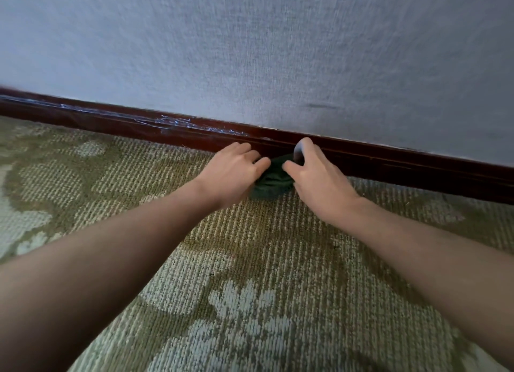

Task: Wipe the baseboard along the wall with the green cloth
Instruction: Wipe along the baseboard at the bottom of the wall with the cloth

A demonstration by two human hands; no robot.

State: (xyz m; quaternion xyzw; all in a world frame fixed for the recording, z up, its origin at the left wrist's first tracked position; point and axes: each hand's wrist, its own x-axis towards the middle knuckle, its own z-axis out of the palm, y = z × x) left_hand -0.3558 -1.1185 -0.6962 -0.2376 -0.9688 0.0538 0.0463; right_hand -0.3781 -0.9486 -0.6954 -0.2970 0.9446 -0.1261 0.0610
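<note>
- Green cloth (274,180): one, dark green, bunched into a crumpled wad. It lies between the two hands on the carpet, at the foot of the baseboard, with its upper edge against the board's face.
- Left hand (232,174): palm down, just left of the cloth. The fingers are curled, with knuckles toward the baseboard, and the thumb lies across the cloth's upper left edge. The cloth's left side runs under the palm, so the hand grips it there.
- Right hand (317,183): palm down, just right of the cloth. The thumb presses onto the cloth's upper right edge. The forefinger is arched above it, its tip at the baseboard, and the two pinch the cloth between them. The remaining fingers are hidden behind the hand.
- Baseboard (389,160): dark red-brown wood, directly beyond the fingertips of both hands, running slantwise past either hand.
- Scuffs (178,121): whitish scratches along the baseboard's top, well to the left of the left hand.
- Wall (264,51): pale grey-blue, textured, rising above both hands.
- Dark mark (319,106): short smudge on the wall, above the right hand.
- Carpet (250,246): olive and cream looped weave with pale floral figures, under both hands and forearms.
- Forearms: two, bare, reaching from the near corners toward the cloth.
</note>
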